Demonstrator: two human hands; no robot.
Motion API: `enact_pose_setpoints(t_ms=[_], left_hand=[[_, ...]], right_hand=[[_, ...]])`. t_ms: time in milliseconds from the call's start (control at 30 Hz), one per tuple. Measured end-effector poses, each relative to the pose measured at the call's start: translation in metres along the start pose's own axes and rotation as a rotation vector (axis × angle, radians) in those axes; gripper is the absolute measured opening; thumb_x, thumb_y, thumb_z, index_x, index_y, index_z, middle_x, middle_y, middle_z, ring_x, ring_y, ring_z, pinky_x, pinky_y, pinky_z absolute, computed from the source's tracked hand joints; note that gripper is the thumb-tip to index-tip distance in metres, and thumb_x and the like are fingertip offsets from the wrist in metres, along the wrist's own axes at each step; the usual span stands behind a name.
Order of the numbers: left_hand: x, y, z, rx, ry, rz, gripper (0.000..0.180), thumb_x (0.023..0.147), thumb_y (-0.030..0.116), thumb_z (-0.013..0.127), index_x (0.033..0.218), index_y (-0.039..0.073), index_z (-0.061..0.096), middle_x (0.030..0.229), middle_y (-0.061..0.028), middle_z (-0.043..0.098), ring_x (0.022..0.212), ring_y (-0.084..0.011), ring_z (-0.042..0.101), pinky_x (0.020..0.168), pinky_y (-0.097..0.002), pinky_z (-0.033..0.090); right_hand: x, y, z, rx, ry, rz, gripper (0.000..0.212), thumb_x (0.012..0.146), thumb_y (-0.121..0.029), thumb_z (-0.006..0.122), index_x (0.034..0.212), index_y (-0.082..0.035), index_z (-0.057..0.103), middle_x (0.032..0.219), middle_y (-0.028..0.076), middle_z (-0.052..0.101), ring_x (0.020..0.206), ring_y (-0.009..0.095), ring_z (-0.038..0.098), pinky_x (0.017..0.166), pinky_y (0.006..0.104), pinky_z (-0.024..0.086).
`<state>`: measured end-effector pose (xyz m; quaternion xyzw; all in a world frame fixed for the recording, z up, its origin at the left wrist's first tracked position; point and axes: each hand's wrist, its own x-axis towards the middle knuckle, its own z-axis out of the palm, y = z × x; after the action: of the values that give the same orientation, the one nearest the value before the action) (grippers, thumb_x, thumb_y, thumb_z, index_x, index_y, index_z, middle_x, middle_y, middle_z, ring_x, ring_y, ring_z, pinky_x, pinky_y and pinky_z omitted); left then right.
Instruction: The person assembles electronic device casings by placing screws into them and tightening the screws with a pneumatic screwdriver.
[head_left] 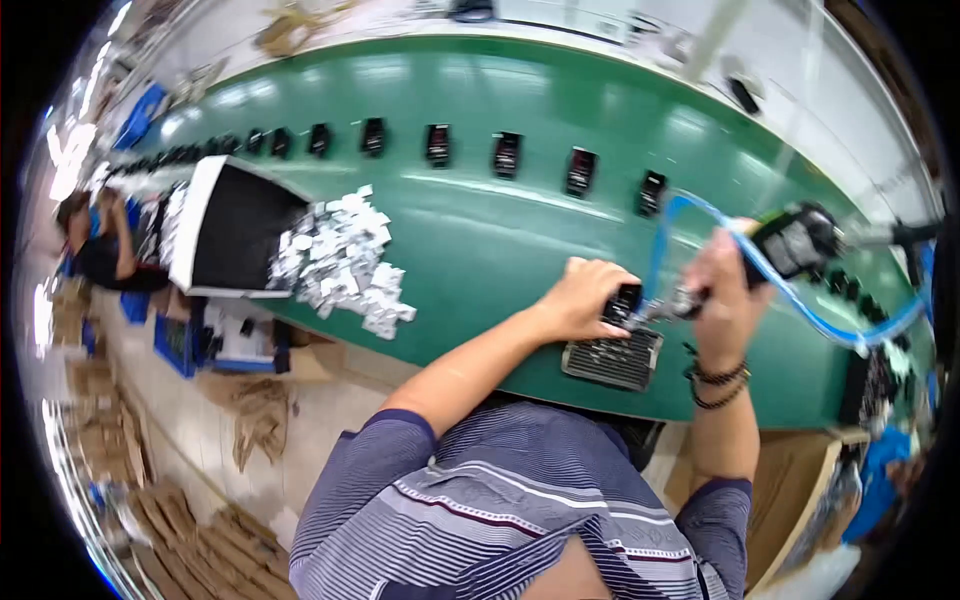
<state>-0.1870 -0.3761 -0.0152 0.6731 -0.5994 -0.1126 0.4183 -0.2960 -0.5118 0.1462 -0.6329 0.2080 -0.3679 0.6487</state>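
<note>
My left hand closes round a small black boxy device and steadies it near the front of the green table. My right hand grips a dark power screwdriver, held nearly level, its metal nose pointing left at the device. Whether the bit touches the device is too blurred to tell. A blue hose loops around the tool and down toward its nose. Just below my left hand lies a flat, dark, ribbed tray; what fills its rows is too small to make out.
A curved line of similar black devices runs along the table. To the left, a tipped white box with a dark inside sits beside a heap of small white pieces. A co-worker is at far left. Cardboard stands at lower right.
</note>
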Motion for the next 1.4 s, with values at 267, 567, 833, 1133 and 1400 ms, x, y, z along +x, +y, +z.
enact_pose_setpoints(t_ms=[267,567,833,1133,1400], left_hand=[[0.040,0.012,0.025,-0.072,-0.030,0.000,0.071,0.066,0.033,0.087,0.126,0.011,0.058,0.119,-0.0091,0.061,0.109,-0.0307,0.057,0.101,-0.0452,0.035],[0.165,0.014,0.060,0.073,-0.045,0.035,0.069,0.071,0.015,0.081,0.132,0.003,0.051,0.126,-0.0176,0.055,0.112,-0.0370,0.058,0.098,-0.0480,0.044],[0.233,-0.026,0.102,0.331,-0.123,-0.099,0.081,0.070,0.023,0.088,0.138,0.003,0.049,0.132,-0.0165,0.053,0.122,-0.0360,0.055,0.105,-0.0507,0.039],[0.268,0.010,0.150,0.679,-0.033,0.142,0.079,0.068,0.038,0.089,0.133,0.007,0.056,0.132,-0.0090,0.059,0.128,-0.0287,0.052,0.108,-0.0524,0.031],[0.146,0.040,0.049,0.150,-0.019,0.143,0.070,0.071,0.033,0.087,0.130,0.011,0.058,0.127,-0.0073,0.061,0.121,-0.0257,0.055,0.103,-0.0445,0.032]], right_hand=[[0.006,-0.058,-0.087,0.258,-0.072,-0.157,0.037,0.104,-0.009,0.056,0.138,0.003,0.043,0.074,-0.003,0.048,0.059,0.005,0.045,0.053,0.0163,0.039],[-0.008,-0.054,-0.118,-0.007,0.232,-0.103,0.012,0.087,-0.003,0.073,0.097,-0.001,0.067,0.066,0.003,0.062,0.045,0.010,0.053,0.043,0.0204,0.040],[-0.006,-0.064,-0.178,-0.122,0.294,-0.113,0.019,0.084,-0.004,0.078,0.099,0.001,0.067,0.068,0.004,0.065,0.046,0.011,0.054,0.044,0.0205,0.044],[-0.002,-0.060,-0.165,-0.036,0.192,-0.095,0.019,0.083,-0.003,0.078,0.098,0.001,0.068,0.075,0.006,0.068,0.051,0.010,0.057,0.047,0.0200,0.047],[0.000,-0.063,-0.122,0.028,0.149,-0.057,0.017,0.085,-0.002,0.077,0.099,0.001,0.067,0.076,0.005,0.068,0.051,0.010,0.057,0.047,0.0200,0.046]])
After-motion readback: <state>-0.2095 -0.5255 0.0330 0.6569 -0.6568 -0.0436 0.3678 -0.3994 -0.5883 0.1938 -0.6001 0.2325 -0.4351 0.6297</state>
